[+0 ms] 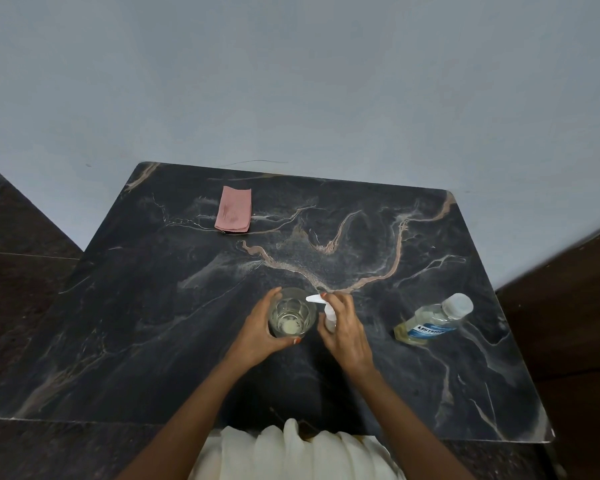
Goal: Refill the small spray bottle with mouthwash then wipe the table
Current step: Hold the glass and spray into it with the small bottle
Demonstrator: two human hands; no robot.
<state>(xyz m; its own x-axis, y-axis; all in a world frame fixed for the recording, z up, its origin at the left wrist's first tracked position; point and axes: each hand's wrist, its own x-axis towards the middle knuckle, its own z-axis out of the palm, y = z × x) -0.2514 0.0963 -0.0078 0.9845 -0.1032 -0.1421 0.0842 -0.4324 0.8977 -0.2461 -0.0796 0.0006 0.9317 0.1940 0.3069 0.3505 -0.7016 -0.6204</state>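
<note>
Both hands are working near the middle of the dark marbled table (146,327) right now. The left hand (258,329) is wrapping around a clear glass (291,315), thumb on the near side and fingers curling round the far rim, and the glass is standing on the tabletop with a little pale liquid sitting in its bottom. Just beside it, the right hand (343,327) is gripping the small white spray bottle (329,318), fingers curled over its top, and the white nozzle is pointing left over the rim of the glass. Whether the bottle's base is touching the table, I cannot tell, as the hand is covering it. Off to the right, well apart from the hands, the mouthwash bottle (430,322) is standing capped, its blue label facing us and yellowish liquid showing low inside. At the far left of the table a folded pink cloth (233,209) is lying flat, near the pale blue wall (291,81).
</note>
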